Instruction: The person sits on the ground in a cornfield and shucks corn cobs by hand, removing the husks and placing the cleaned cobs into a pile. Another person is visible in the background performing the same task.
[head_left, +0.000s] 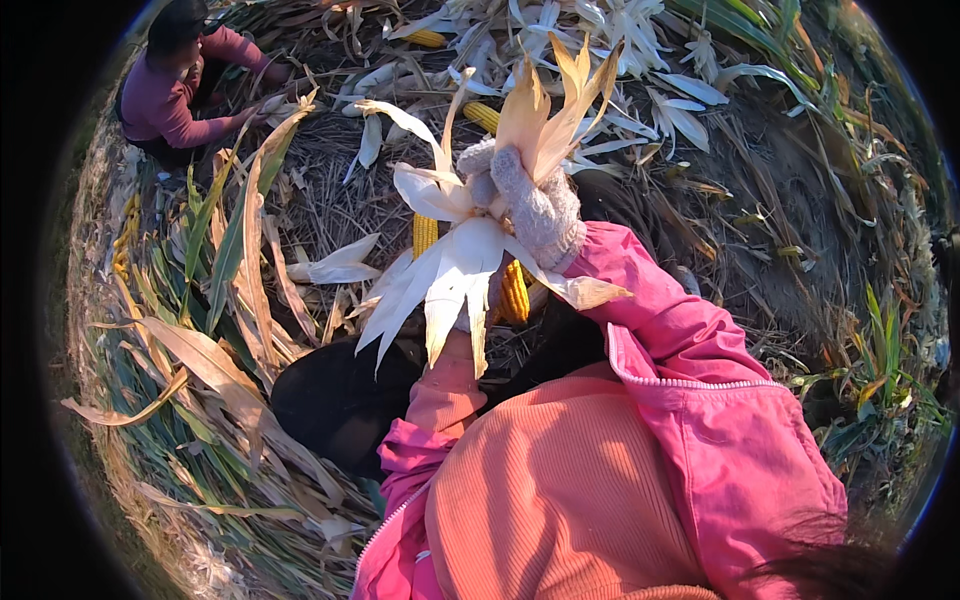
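Observation:
My right hand (529, 199), in a pale knitted glove, grips a tuft of dry tan corn husk (523, 112) that sticks up past the fingers. White husk leaves (469, 259) fan out below it, toward my body. They hide most of my left hand (462, 323); only its wrist and a bit of glove show, so its grasp cannot be seen. A yellow corn cob (514, 294) shows beneath the leaves, close to my left hand. Another bare cob (424, 234) peeks out at the left of the husk.
Across from me at the left, a person (169, 94) crouches, hands at a corn ear. Cut stalks with leaves (232, 375) are heaped on my left. Stripped husks (622, 37) and yellow cobs (481, 116) lie ahead. More cobs (126, 240) lie far left. Green plants (885, 345) grow at right.

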